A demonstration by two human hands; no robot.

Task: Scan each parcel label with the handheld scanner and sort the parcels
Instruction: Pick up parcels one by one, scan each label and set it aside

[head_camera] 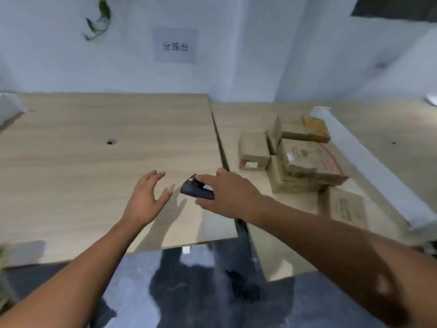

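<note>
Now the handheld scanner (pixel 197 189), small and dark with a yellow mark on top, sits under the fingers of our right hand (pixel 228 194), low over the counter (pixel 94 162); whether it touches the surface we cannot tell. This hand is half closed around it, the forefinger along the top and the thumb at the near side, so we judge that it holds the scanner. Our left hand (pixel 146 197) hovers just beside it, on the left, with fingers spread and nothing in it.

We expect the scanner to be light, stiff and a little smooth. It is best taken around the body, with one finger free for the button.

The parcels (pixel 302 162) lie beyond and to the right of the right hand, near but apart from it. They are cardboard boxes, rigid and probably light, to be taken by two opposite sides.

We count one scanner and about six boxes, some stacked; the blur makes this number uncertain. One long white package (pixel 369 166) lies further right.
</note>
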